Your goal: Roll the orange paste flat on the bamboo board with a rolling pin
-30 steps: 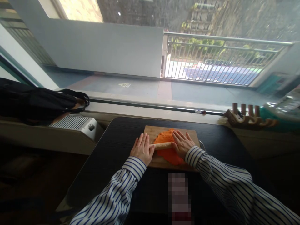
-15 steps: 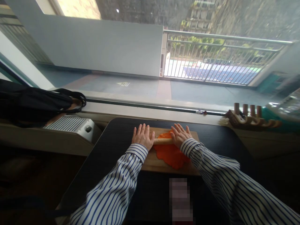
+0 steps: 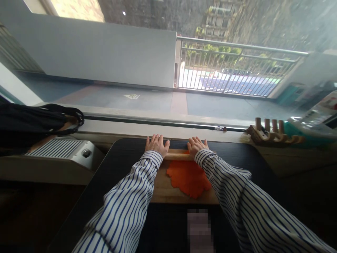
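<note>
A pale wooden rolling pin (image 3: 178, 157) lies crosswise over a flat orange sheet of dough or clay (image 3: 189, 179). The sheet has a ragged edge and rests on a wooden board (image 3: 161, 188). My left hand (image 3: 157, 144) presses flat on the pin's left end, fingers stretched out and pointing away from me. On the right end, my right hand (image 3: 197, 147) lies palm down with its fingers extended. Only the middle of the pin shows between the hands. Part of the sheet's right side is hidden by my right sleeve.
The board sits on a black table (image 3: 119, 168) against a window sill (image 3: 155, 130). At left are a black bag (image 3: 28, 121) and a white vented unit (image 3: 73, 149). A brown pegged holder (image 3: 271, 135) stands at right. A pixelated patch (image 3: 198, 228) covers something near me.
My hands and the rolling pin have moved forward, toward the sheet's far edge, uncovering more orange on the near side. The view has shifted slightly.
</note>
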A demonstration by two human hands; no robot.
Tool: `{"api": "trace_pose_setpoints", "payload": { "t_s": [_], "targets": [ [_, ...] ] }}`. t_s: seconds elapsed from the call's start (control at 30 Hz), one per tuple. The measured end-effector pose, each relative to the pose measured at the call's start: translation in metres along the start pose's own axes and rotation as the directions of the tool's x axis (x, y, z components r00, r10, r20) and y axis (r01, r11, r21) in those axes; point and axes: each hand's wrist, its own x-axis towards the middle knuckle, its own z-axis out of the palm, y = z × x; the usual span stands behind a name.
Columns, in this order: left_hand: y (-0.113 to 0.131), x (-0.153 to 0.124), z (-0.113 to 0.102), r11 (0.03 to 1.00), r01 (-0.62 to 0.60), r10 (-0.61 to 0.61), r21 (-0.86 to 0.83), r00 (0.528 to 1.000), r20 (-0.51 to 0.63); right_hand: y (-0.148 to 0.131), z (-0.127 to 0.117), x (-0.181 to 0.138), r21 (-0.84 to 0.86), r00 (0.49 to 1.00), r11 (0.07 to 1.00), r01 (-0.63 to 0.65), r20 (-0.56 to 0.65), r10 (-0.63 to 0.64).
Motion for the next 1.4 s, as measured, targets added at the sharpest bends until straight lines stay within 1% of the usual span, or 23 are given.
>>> {"api": "trace_pose_setpoints", "payload": {
  "t_s": [0.1, 0.2, 0.23, 0.3, 0.37, 0.43, 0.5, 0.67, 0.77, 0.83, 0.9, 0.97, 1.0, 1.03, 1.1, 1.2, 1.33, 1.4],
  "targets": [
    [-0.001, -0.006, -0.001, 1.000, -0.019, 0.018, 0.008, 0.998, 0.062, -0.002, 0.000, -0.007, 0.007, 1.000, 1.000, -0.004, 0.030, 0.004],
    [-0.003, -0.026, -0.001, 0.998, -0.059, 0.057, 0.015, 0.992, 0.114, -0.003, 0.004, -0.027, 0.008, 0.998, 0.999, 0.037, 0.057, -0.038],
    [-0.004, -0.034, 0.000, 0.997, -0.077, 0.074, 0.019, 0.991, 0.116, -0.004, 0.005, -0.035, 0.004, 0.997, 0.998, 0.061, 0.054, -0.061],
    [-0.005, -0.046, 0.000, 0.995, -0.093, 0.089, 0.042, 0.991, 0.100, -0.004, 0.007, -0.046, -0.013, 0.995, 0.995, 0.102, 0.012, -0.102],
    [-0.005, -0.049, 0.000, 0.994, -0.094, 0.089, 0.054, 0.992, 0.092, -0.004, 0.007, -0.049, -0.018, 0.994, 0.993, 0.113, 0.007, -0.113],
    [-0.004, -0.043, -0.001, 0.997, -0.065, 0.059, 0.047, 0.992, 0.108, -0.003, 0.006, -0.042, -0.006, 0.995, 0.996, 0.088, 0.038, -0.088],
    [-0.003, -0.030, -0.001, 0.999, -0.021, 0.017, 0.033, 0.993, 0.119, -0.002, 0.004, -0.028, 0.007, 0.998, 0.999, 0.053, 0.044, -0.054],
    [0.000, 0.007, -0.001, 1.000, 0.010, -0.010, 0.019, 0.999, 0.045, -0.002, -0.004, 0.009, 0.013, 1.000, 1.000, -0.011, -0.025, 0.012],
    [0.001, 0.012, 0.000, 1.000, 0.015, -0.016, 0.020, 0.998, 0.065, -0.002, -0.005, 0.014, 0.021, 0.999, 1.000, -0.023, -0.028, 0.023],
    [0.000, 0.003, 0.000, 1.000, 0.006, -0.009, 0.029, 0.996, 0.091, -0.002, -0.003, 0.005, 0.026, 1.000, 1.000, 0.003, -0.020, -0.002],
    [-0.001, -0.014, -0.001, 0.999, -0.017, 0.012, 0.039, 0.994, 0.113, -0.001, 0.002, -0.011, 0.023, 0.999, 0.999, 0.035, -0.006, -0.034],
    [-0.003, -0.034, -0.001, 0.997, -0.057, 0.051, 0.048, 0.991, 0.122, -0.001, 0.008, -0.031, -0.001, 0.995, 0.995, 0.104, -0.002, -0.104],
    [-0.003, -0.042, -0.002, 0.994, -0.088, 0.082, 0.061, 0.992, 0.091, -0.001, 0.010, -0.039, -0.020, 0.989, 0.988, 0.150, -0.009, -0.151],
    [-0.003, -0.048, -0.002, 0.992, -0.106, 0.101, 0.072, 0.992, 0.073, -0.001, 0.011, -0.045, -0.038, 0.986, 0.986, 0.164, -0.017, -0.165],
    [-0.003, -0.052, -0.002, 0.992, -0.101, 0.097, 0.075, 0.994, 0.056, -0.001, 0.012, -0.048, -0.051, 0.985, 0.985, 0.166, -0.031, -0.167],
    [-0.001, -0.035, -0.001, 0.998, -0.041, 0.038, 0.047, 0.998, 0.055, -0.001, 0.007, -0.030, -0.019, 0.989, 0.990, 0.140, -0.043, -0.140],
    [0.002, -0.001, 0.000, 0.999, 0.019, -0.019, 0.037, 1.000, -0.007, 0.000, -0.002, 0.005, 0.003, 0.994, 0.997, 0.072, -0.080, -0.071],
    [0.002, 0.008, 0.000, 0.998, 0.057, -0.057, 0.025, 0.998, 0.020, 0.000, -0.003, 0.014, 0.003, 0.996, 0.999, 0.042, -0.077, -0.041]
  ]
}}
